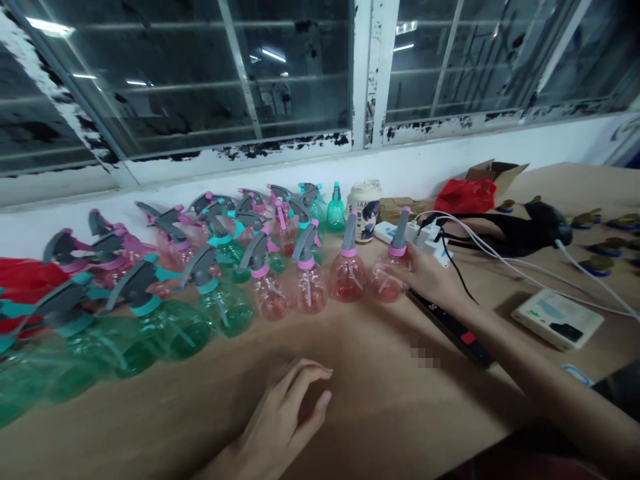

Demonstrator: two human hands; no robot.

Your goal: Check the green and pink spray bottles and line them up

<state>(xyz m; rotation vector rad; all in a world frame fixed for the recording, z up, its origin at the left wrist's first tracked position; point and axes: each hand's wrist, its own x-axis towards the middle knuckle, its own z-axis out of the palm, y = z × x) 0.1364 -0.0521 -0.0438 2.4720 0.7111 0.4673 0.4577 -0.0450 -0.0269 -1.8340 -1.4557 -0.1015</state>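
Note:
My right hand (431, 275) is closed around the side of a clear pink spray bottle (387, 283) with a grey trigger head, at the right end of the front row. Just left of it stands another pink spray bottle (349, 277). My left hand (287, 410) hovers over or rests on the near table, fingers curved and apart, holding nothing. Further left come more pink bottles (311, 287) and several green spray bottles (225, 310), upright in rows. The fingertips of my right hand are partly hidden behind the bottle.
A white can (364, 210) stands near the wall. White plugs and cables (473, 233) spread right of my right hand. A black device with a red button (450, 327), a white box (557, 319), a red bag (466, 195) and an opened carton (495, 175) lie on the brown table.

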